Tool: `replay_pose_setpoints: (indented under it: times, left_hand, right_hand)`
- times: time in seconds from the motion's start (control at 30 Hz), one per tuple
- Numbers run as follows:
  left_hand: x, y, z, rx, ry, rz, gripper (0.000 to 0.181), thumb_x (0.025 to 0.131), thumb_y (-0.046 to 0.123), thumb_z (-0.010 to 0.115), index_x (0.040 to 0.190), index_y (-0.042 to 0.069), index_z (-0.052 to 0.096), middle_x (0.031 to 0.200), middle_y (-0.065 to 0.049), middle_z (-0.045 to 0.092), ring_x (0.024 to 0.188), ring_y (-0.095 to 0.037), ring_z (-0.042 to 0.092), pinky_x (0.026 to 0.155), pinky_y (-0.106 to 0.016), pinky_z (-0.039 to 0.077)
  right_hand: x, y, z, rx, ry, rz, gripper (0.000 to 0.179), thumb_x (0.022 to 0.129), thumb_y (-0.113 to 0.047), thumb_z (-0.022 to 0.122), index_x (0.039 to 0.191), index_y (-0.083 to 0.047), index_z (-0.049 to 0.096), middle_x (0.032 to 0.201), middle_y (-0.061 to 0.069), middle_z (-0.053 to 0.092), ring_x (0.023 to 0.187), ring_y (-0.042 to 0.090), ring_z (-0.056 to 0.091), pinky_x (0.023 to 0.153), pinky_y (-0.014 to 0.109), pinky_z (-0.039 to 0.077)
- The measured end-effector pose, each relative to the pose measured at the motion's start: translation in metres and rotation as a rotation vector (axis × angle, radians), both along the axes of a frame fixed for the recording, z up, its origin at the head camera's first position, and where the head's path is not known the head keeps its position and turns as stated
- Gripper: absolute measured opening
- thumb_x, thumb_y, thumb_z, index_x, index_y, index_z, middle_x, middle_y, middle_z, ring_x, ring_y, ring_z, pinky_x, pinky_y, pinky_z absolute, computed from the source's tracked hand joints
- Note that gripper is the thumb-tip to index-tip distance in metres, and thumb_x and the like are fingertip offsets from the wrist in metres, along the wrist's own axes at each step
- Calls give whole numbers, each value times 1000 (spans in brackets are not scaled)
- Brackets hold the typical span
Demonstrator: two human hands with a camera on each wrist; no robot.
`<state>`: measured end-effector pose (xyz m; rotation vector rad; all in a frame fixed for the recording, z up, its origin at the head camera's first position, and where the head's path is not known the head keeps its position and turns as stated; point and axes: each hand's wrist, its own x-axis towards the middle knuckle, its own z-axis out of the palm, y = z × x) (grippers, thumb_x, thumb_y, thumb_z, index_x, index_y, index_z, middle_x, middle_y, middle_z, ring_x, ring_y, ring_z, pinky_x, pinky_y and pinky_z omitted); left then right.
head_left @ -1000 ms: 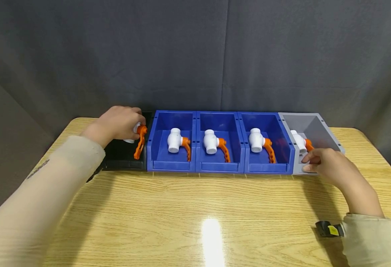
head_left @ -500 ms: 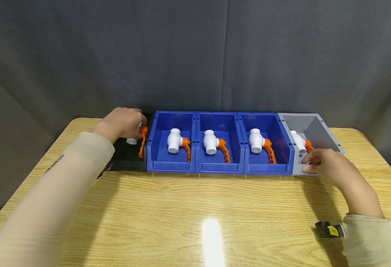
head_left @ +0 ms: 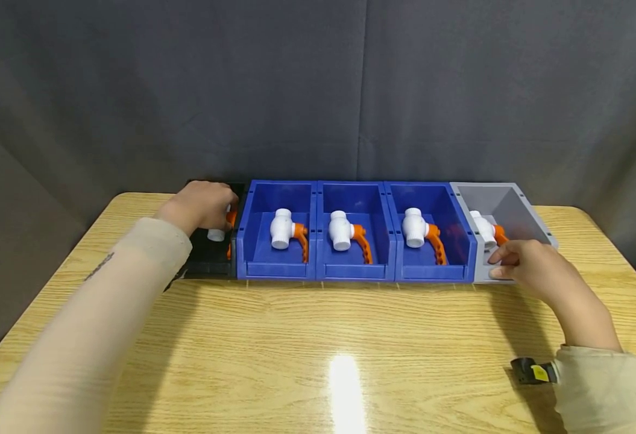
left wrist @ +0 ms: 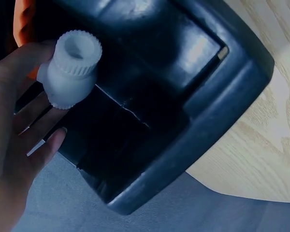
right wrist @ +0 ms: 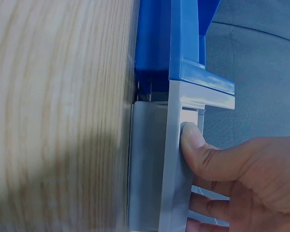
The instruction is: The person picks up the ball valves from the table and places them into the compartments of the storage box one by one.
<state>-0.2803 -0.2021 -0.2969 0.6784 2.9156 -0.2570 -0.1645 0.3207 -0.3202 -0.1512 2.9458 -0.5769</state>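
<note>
My left hand [head_left: 202, 205] is down in the black bin [head_left: 209, 268] at the left end of the row. Its thumb and fingers hold a white ball valve [left wrist: 72, 72] with an orange handle, partly hidden by the hand in the head view. At the right end, my right hand [head_left: 537, 271] hangs loosely curled over the front of the grey bin [head_left: 535, 220], its thumb by the front lip. Another ball valve [head_left: 483, 230] lies in that bin just behind the fingers. The hand covers the end of its handle.
Between the end bins stand three joined blue bins [head_left: 355, 272], each with a white ball valve [head_left: 341, 231] and orange handle inside. The row stands on a wooden table [head_left: 274, 349] before a grey curtain [head_left: 318, 90]. A black strap-like piece [head_left: 532, 371] sits at the right cuff.
My left hand has shifted slightly right and lowered the ball valve deeper into the black bin, its handle now largely hidden. The right hand has stayed in place.
</note>
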Motion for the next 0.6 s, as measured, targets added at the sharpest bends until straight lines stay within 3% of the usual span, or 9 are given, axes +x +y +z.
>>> replay_pose_setpoints:
  times: [0.6]
  left_hand:
    - [-2, -1, -5, 4, -22, 49, 28, 82, 26, 79, 104, 10, 74, 95, -6, 70, 81, -24, 59, 85, -48, 50]
  right_hand:
    - [-2, 1, -2, -5, 14, 22, 19, 88, -9, 74, 99, 5, 67, 94, 22, 68, 86, 37, 60, 80, 57, 46]
